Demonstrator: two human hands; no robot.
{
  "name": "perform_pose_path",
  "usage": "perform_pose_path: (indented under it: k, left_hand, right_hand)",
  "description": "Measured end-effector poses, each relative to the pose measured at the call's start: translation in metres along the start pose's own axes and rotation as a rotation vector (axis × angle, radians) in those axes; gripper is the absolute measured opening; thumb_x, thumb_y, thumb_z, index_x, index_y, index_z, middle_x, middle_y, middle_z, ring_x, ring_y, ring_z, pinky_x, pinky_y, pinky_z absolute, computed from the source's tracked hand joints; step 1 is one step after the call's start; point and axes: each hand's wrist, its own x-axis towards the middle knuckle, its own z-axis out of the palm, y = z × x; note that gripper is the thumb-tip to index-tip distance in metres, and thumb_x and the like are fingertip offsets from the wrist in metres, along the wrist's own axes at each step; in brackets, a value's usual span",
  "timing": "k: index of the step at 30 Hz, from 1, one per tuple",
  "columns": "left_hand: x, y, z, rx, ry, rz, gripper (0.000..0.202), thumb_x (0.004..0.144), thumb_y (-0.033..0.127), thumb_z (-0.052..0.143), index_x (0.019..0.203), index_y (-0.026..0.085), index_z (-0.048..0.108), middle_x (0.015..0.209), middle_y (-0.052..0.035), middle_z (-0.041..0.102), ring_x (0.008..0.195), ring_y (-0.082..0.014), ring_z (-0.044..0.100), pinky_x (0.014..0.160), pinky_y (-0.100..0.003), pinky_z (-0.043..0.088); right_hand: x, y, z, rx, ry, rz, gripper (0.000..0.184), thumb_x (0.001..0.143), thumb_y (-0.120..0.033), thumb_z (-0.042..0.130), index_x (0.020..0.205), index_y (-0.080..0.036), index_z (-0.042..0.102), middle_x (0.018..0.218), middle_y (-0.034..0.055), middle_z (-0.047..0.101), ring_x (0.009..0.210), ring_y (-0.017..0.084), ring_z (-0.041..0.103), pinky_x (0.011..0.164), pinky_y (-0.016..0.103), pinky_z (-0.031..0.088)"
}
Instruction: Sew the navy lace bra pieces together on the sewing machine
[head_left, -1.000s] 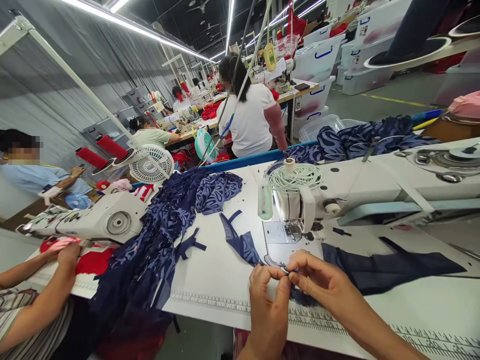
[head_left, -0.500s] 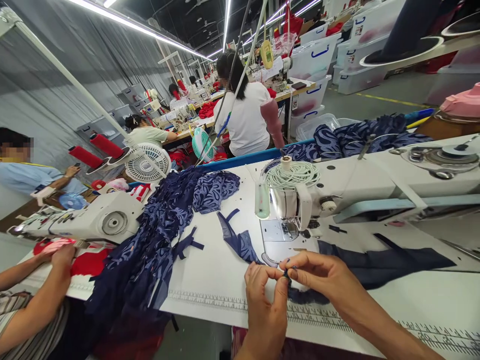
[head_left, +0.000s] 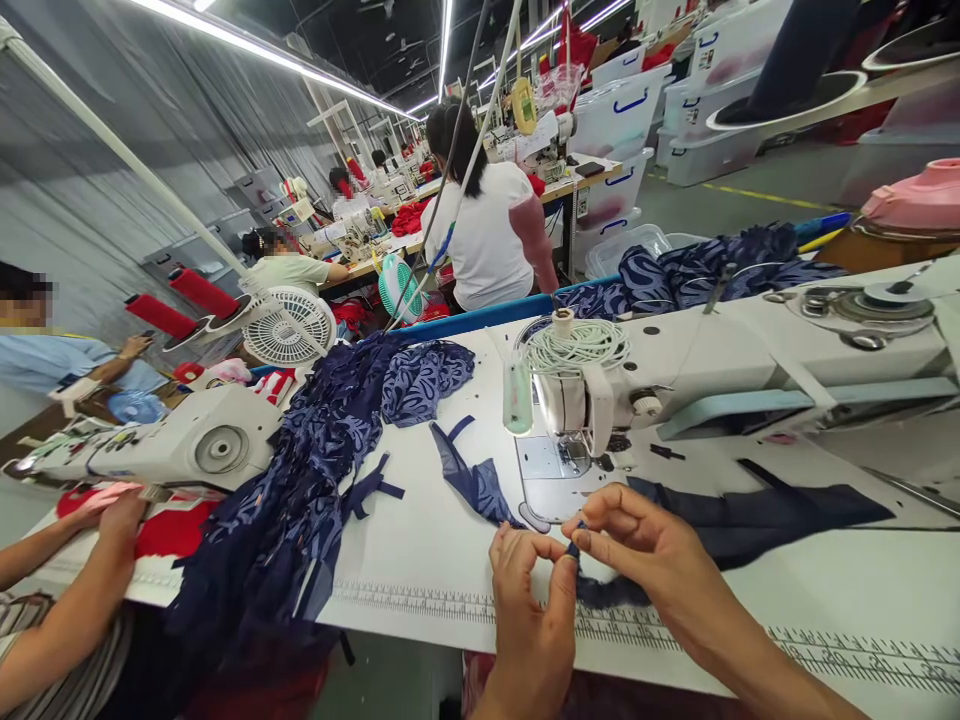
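In the head view, my left hand (head_left: 531, 605) and my right hand (head_left: 646, 545) meet over the front of the sewing table (head_left: 405, 570). Their fingertips pinch a small end of navy fabric (head_left: 575, 546). A patterned navy piece (head_left: 480, 484) with a narrow strap leads up to my left fingers. Behind my right hand lies a long plain navy panel (head_left: 772, 515), and a dark gathered edge (head_left: 611, 592) shows under my palm. Just beyond my hands stands the sewing machine (head_left: 720, 350), its needle plate (head_left: 551, 460) bare.
A heap of navy patterned fabric (head_left: 300, 470) hangs over the table's left edge. Left of it, a co-worker's hands (head_left: 112, 515) hold red fabric at another machine (head_left: 217, 450). A printed ruler (head_left: 420, 602) runs along the front edge. More navy pieces (head_left: 690, 270) lie behind my machine.
My right fingertips have lifted and drawn slightly apart from the left ones, so more of the navy fabric end shows between them. The view has shifted slightly.
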Motion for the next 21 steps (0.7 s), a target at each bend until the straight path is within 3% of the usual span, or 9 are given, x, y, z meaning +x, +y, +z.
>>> perform_pose_path:
  k: [4, 8, 10, 14, 17, 21]
  left_hand:
    - [0.000, 0.001, -0.002, -0.040, -0.007, -0.018, 0.017, 0.095, 0.033, 0.055, 0.085, 0.022, 0.062, 0.087, -0.0030, 0.066, 0.092, -0.0217, 0.062, 0.116, -0.051, 0.027]
    - [0.003, 0.006, -0.001, -0.117, -0.014, -0.126, 0.027, 0.092, 0.046, 0.060, 0.088, 0.019, 0.066, 0.091, -0.0064, 0.068, 0.088, -0.0225, 0.063, 0.093, -0.039, 0.049]
    - [0.004, 0.008, 0.002, -0.121, 0.005, -0.106, 0.031, 0.092, 0.048, 0.060, 0.080, 0.020, 0.064, 0.083, -0.0045, 0.067, 0.083, -0.0212, 0.062, 0.099, -0.041, 0.046]
    - [0.001, 0.010, 0.007, -0.151, 0.030, -0.020, 0.033, 0.091, 0.050, 0.061, 0.073, 0.022, 0.061, 0.076, 0.0000, 0.064, 0.080, -0.0195, 0.061, 0.119, -0.048, 0.022]
    - [0.003, 0.007, -0.005, -0.242, 0.028, -0.064, 0.035, 0.084, 0.054, 0.067, 0.072, 0.022, 0.062, 0.078, -0.0009, 0.064, 0.081, -0.0204, 0.060, 0.119, -0.045, 0.024]
    - [0.015, 0.003, -0.034, -0.353, 0.000, -0.197, 0.040, 0.078, 0.056, 0.071, 0.067, 0.020, 0.058, 0.076, -0.0018, 0.062, 0.082, -0.0210, 0.059, 0.114, -0.041, 0.034]
  right_hand:
    - [-0.001, 0.009, -0.003, -0.121, 0.029, -0.064, 0.038, 0.073, -0.052, 0.077, 0.078, -0.023, 0.055, 0.078, -0.0003, 0.064, 0.086, 0.021, 0.064, 0.075, 0.031, 0.049]
    - [-0.004, 0.014, -0.001, -0.238, 0.093, -0.167, 0.035, 0.075, -0.052, 0.075, 0.075, -0.023, 0.056, 0.074, -0.0012, 0.064, 0.079, 0.020, 0.064, 0.074, 0.030, 0.049]
    - [-0.007, 0.013, 0.002, -0.225, 0.115, -0.184, 0.035, 0.074, -0.052, 0.076, 0.075, -0.023, 0.057, 0.074, -0.0013, 0.065, 0.079, 0.019, 0.065, 0.075, 0.030, 0.049]
    - [-0.015, 0.006, -0.004, -0.107, 0.063, -0.124, 0.033, 0.078, -0.051, 0.075, 0.081, -0.023, 0.057, 0.079, 0.0004, 0.071, 0.084, 0.020, 0.068, 0.080, 0.031, 0.050]
    - [-0.022, -0.006, -0.043, -0.181, 0.201, -0.186, 0.033, 0.081, -0.055, 0.070, 0.085, -0.023, 0.061, 0.084, 0.0037, 0.072, 0.086, 0.023, 0.069, 0.079, 0.033, 0.052]
    - [-0.050, -0.024, -0.126, -0.783, 0.574, -0.333, 0.040, 0.087, -0.062, 0.058, 0.098, -0.026, 0.070, 0.101, 0.0116, 0.073, 0.092, 0.028, 0.066, 0.080, 0.040, 0.053]
